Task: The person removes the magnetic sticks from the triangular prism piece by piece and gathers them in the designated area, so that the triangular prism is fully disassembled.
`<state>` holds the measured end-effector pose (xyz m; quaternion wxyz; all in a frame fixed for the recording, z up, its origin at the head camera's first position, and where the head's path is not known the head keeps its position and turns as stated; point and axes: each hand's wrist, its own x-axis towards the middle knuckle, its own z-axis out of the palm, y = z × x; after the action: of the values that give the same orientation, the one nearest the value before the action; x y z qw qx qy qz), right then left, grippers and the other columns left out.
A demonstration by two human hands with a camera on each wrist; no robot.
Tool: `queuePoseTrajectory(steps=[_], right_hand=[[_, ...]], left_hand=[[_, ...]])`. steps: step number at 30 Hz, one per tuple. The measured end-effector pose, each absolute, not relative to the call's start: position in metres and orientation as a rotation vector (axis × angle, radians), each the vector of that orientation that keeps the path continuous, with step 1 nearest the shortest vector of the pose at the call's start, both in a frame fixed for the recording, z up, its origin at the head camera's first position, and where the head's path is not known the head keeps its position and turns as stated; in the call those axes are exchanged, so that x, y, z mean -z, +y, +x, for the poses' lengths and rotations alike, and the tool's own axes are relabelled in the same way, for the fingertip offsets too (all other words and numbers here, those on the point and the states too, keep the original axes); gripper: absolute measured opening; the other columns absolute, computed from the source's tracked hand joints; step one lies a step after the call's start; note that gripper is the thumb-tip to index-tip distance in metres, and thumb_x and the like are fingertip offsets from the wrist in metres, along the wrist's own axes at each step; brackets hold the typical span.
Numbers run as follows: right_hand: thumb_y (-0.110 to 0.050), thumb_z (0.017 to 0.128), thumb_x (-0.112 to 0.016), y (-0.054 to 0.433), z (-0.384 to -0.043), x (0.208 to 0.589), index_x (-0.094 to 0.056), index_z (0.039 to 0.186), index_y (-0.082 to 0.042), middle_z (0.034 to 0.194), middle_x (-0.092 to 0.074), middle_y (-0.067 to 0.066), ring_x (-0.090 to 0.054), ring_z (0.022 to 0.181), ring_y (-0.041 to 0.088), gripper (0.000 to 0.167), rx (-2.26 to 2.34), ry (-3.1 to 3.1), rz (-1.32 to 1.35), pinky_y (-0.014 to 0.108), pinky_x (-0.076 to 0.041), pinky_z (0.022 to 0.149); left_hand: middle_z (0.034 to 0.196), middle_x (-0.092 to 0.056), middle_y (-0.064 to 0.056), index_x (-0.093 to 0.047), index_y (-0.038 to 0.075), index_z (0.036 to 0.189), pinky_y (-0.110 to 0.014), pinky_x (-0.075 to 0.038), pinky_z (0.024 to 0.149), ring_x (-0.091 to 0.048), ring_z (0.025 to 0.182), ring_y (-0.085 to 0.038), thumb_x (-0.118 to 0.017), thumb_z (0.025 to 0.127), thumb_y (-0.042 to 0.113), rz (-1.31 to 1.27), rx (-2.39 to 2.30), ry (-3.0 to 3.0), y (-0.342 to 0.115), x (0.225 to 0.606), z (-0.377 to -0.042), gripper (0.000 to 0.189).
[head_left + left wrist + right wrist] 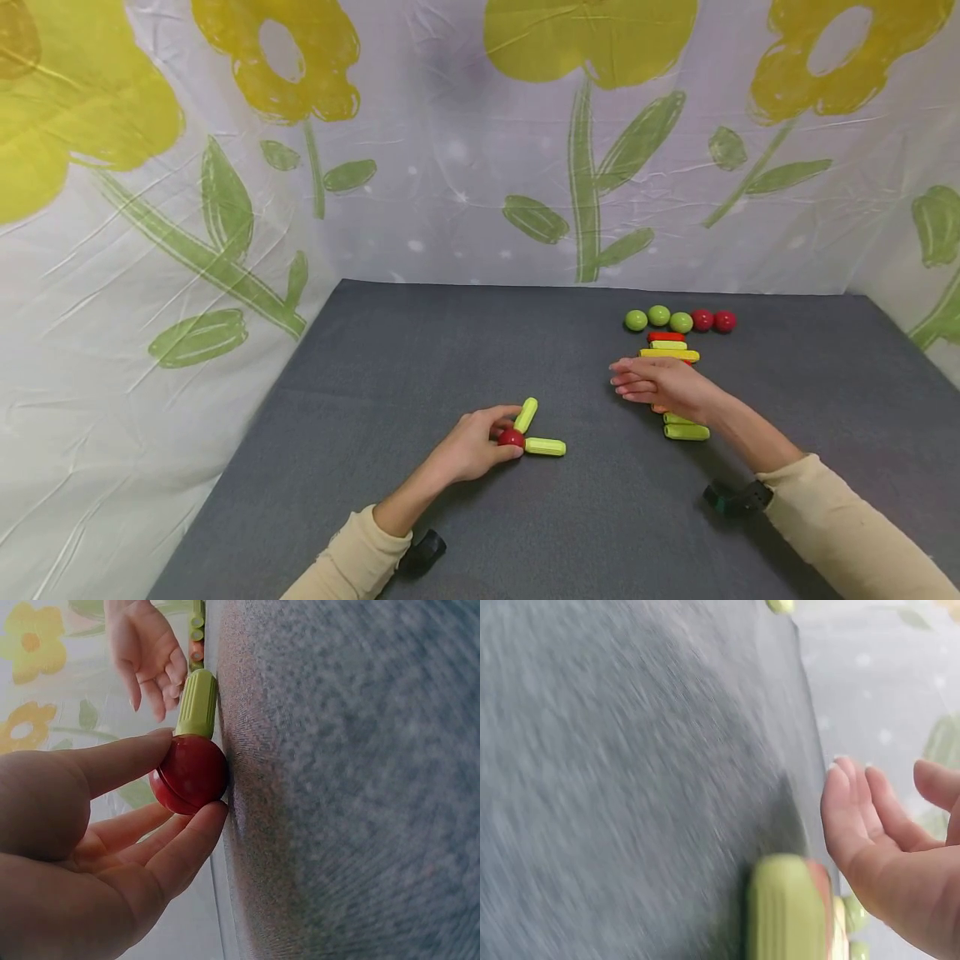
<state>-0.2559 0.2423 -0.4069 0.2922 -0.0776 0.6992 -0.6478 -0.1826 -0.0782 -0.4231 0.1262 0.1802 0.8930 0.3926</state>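
My left hand pinches a glossy red ball between thumb and fingers, low over the dark table. Two ribbed yellow-green rods meet the ball: one rod slants away from me, the other rod points right. My right hand is over a column of coloured rods, holding nothing, its fingers extended leftward. Part of the column is hidden beneath it. Above the hand show a red rod and a longer yellow rod; below it lies a green rod.
Behind the rods, several balls sit in a row, green balls on the left and red balls on the right. A white cloth printed with yellow flowers hangs around the grey-black table.
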Motion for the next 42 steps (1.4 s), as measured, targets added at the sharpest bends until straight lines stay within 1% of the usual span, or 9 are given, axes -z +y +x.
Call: queuePoseTrajectory(steps=[6,11,15,18,21,27,33,38,42], right_hand=[[-0.018,0.103,-0.045,0.216,-0.247,0.412,-0.038,0.135,0.017,0.122,-0.058,0.02,-0.06,0.103,0.02,0.047,1.654,1.802,-0.279,0.032,-0.048,0.093],[-0.017,0.1,-0.052,0.195,-0.243,0.417,-0.044,0.134,0.013,0.125,-0.056,0.022,-0.057,0.11,0.025,0.046,1.551,1.764,-0.393,0.035,-0.046,0.096],[-0.014,0.097,-0.058,0.18,-0.241,0.421,-0.048,0.133,0.009,0.127,-0.056,0.019,-0.056,0.111,0.023,0.044,1.466,1.776,-0.478,0.036,-0.046,0.095],[-0.012,0.094,-0.062,0.17,-0.24,0.422,-0.052,0.13,0.007,0.121,-0.059,0.016,-0.058,0.107,0.021,0.042,1.394,1.82,-0.57,0.033,-0.048,0.092],[-0.008,0.092,-0.064,0.163,-0.24,0.422,-0.055,0.127,0.007,0.116,-0.062,0.016,-0.058,0.103,0.023,0.039,1.345,1.831,-0.656,0.031,-0.049,0.089],[-0.004,0.09,-0.065,0.152,-0.239,0.424,-0.059,0.122,0.006,0.11,-0.063,0.011,-0.059,0.098,0.022,0.034,1.27,1.846,-0.754,0.028,-0.051,0.084],[-0.003,0.086,-0.07,0.145,-0.237,0.425,-0.063,0.116,0.002,0.102,-0.065,0.007,-0.06,0.092,0.02,0.031,1.192,1.917,-0.846,0.027,-0.053,0.079],[-0.002,0.082,-0.073,0.14,-0.237,0.422,-0.065,0.111,0.001,0.094,-0.064,0.002,-0.06,0.085,0.017,0.03,1.108,1.996,-0.962,0.026,-0.053,0.075],[-0.001,0.082,-0.074,0.138,-0.237,0.422,-0.066,0.109,-0.001,0.091,-0.064,-0.001,-0.059,0.081,0.013,0.029,1.071,2.022,-0.994,0.025,-0.053,0.073]], left_hand=[[0.117,-0.062,-0.015,-0.053,0.003,0.134,-0.043,-0.049,0.089,-0.059,0.107,-0.027,-0.073,0.085,0.01,0.529,-1.147,2.599,-0.078,0.423,-0.182,0.053],[0.117,-0.063,-0.015,-0.053,0.003,0.133,-0.043,-0.049,0.089,-0.06,0.107,-0.028,-0.073,0.085,0.01,0.525,-1.147,2.602,-0.078,0.424,-0.183,0.052],[0.117,-0.063,-0.015,-0.053,0.005,0.133,-0.043,-0.049,0.09,-0.06,0.107,-0.027,-0.073,0.085,0.011,0.515,-1.144,2.599,-0.077,0.424,-0.183,0.052],[0.117,-0.063,-0.014,-0.053,0.006,0.134,-0.043,-0.049,0.089,-0.06,0.108,-0.027,-0.073,0.086,0.012,0.501,-1.143,2.595,-0.077,0.424,-0.184,0.052],[0.118,-0.063,-0.014,-0.053,0.006,0.134,-0.043,-0.049,0.089,-0.06,0.108,-0.027,-0.073,0.086,0.012,0.49,-1.152,2.586,-0.077,0.423,-0.183,0.052],[0.115,-0.063,-0.015,-0.054,0.003,0.132,-0.042,-0.049,0.088,-0.061,0.105,-0.027,-0.073,0.086,0.011,0.525,-1.166,2.589,-0.078,0.423,-0.183,0.051],[0.114,-0.064,-0.016,-0.055,0.003,0.131,-0.041,-0.05,0.088,-0.062,0.104,-0.027,-0.073,0.085,0.01,0.535,-1.181,2.586,-0.078,0.424,-0.184,0.05],[0.115,-0.064,-0.015,-0.054,0.004,0.132,-0.041,-0.05,0.087,-0.061,0.104,-0.027,-0.073,0.085,0.01,0.531,-1.179,2.583,-0.078,0.424,-0.184,0.052],[0.115,-0.064,-0.014,-0.054,0.004,0.133,-0.041,-0.05,0.086,-0.061,0.104,-0.027,-0.074,0.085,0.011,0.535,-1.178,2.58,-0.079,0.425,-0.184,0.053]])
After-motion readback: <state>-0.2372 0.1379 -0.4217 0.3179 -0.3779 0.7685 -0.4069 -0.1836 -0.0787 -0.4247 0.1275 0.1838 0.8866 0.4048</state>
